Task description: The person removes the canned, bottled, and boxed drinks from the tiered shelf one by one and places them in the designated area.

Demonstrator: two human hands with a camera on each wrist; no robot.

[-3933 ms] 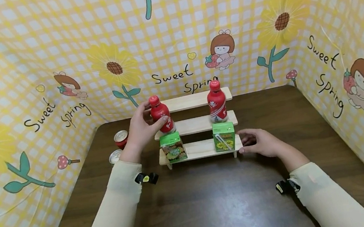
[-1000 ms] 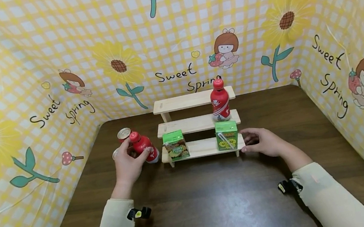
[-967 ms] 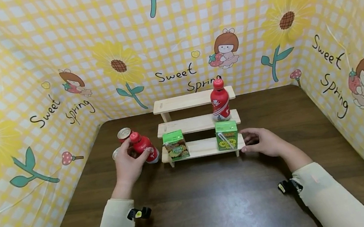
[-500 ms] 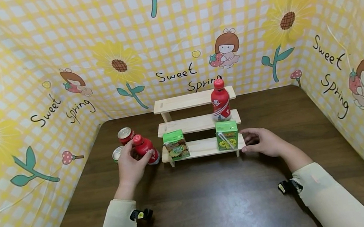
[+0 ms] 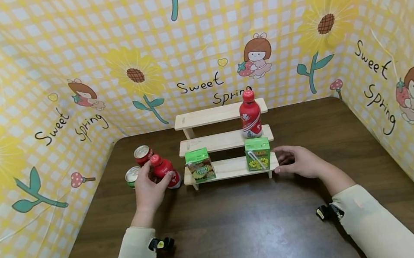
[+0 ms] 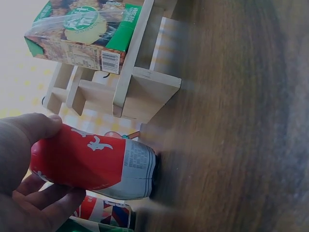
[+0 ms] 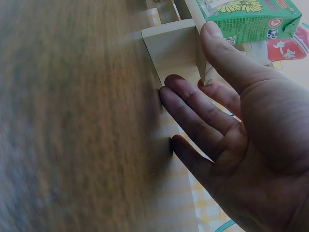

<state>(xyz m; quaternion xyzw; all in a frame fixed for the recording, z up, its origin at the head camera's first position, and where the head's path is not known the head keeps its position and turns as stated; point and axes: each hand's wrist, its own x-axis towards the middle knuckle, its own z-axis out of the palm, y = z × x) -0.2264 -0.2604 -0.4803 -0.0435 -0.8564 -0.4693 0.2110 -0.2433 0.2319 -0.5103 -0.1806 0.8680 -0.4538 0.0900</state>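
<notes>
1. I see the bare left hand (image 5: 149, 192) gripping a red-and-white capped bottle (image 5: 164, 170), left of the pale wooden three-tier stand (image 5: 229, 168); I can't tell whether its base fully rests on the brown wooden table (image 5: 220, 232).
2. Letting go with that base uneven could, I judge, topple the bottle.
3. A sideways nudge could knock the squat red metal can (image 5: 142, 152) or green-and-white metal can (image 5: 132, 176) just beside it.
4. The bare right hand (image 5: 301, 162), fingers loosely spread, grasps nothing I can make out at the stand's right end; a bump there might upset the nearby green carton.
5. My count: two bottles, two cans, two green box-shaped drink cartons (image 5: 201, 167), one stand, two hands.
</notes>
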